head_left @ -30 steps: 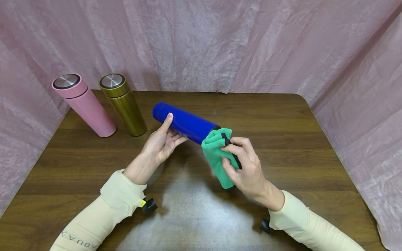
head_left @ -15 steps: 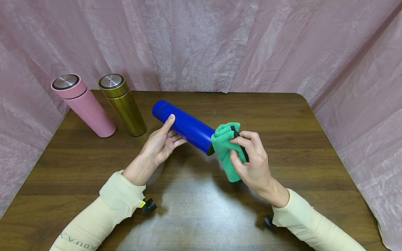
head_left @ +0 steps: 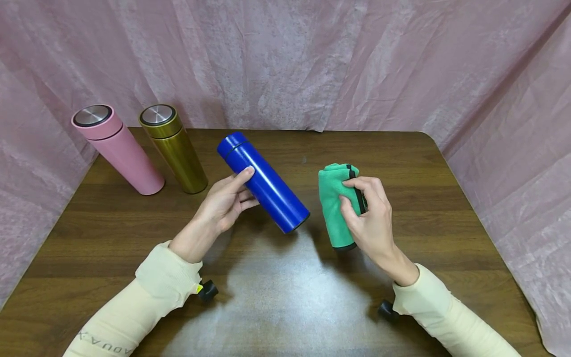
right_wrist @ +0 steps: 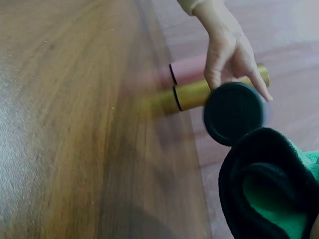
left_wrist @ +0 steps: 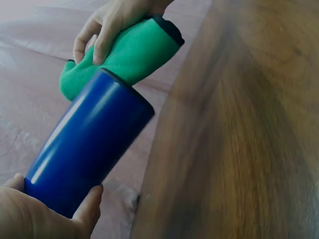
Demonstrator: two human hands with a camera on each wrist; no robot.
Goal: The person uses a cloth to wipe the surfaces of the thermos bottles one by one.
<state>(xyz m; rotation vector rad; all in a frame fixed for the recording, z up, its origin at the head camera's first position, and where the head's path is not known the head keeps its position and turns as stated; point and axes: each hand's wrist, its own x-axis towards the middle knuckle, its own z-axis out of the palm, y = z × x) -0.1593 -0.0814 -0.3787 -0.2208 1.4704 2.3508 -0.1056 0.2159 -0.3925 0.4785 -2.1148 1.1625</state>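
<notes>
A blue thermos flask (head_left: pixel 267 186) is held tilted above the table, its lidded end up and to the left. My left hand (head_left: pixel 225 201) grips it near the lid, thumb across the front and fingers behind. In the right wrist view the flask's dark round base (right_wrist: pixel 233 113) faces the camera. To the right of the flask, my right hand (head_left: pixel 370 218) pinches a folded green cloth (head_left: pixel 336 208) with black edging between thumb and fingers. A gap separates cloth and flask in the head view. The left wrist view shows the cloth (left_wrist: pixel 134 55) just beyond the flask's base.
A pink thermos (head_left: pixel 125 153) and a gold thermos (head_left: pixel 176 153) stand upright at the back left of the wooden table (head_left: pixel 401 163). Pink curtains (head_left: pixel 276 64) hang behind the table and along its sides. Small black wrist cameras sit below both cuffs.
My right hand has drawn the green cloth off the flask's base, moving right and slightly up. My left hand has tipped the blue flask steeper, lid end higher and base lower. The other flasks stay put.
</notes>
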